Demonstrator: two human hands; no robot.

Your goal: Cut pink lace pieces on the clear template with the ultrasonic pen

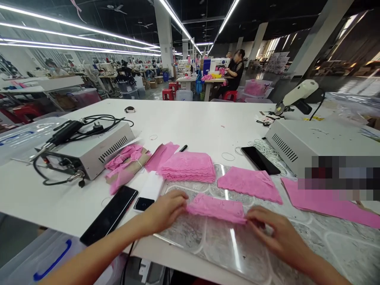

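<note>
A folded piece of pink lace fabric lies across the clear patterned mat in front of me. Its left end is pinched by the fingers of my left hand. My right hand grips the lower right corner between thumb and fingers. Just beyond is a neat stack of pink lace pieces with scalloped edges. To the right of that stack, a single pink lace piece rests flat. A larger pink sheet lies farther right, partly blurred out.
At left are a grey machine box with a cabled handpiece, a bundle of pink fabric, a large black phone and a white power bank. Another phone, white elastic bands and a second box stand right.
</note>
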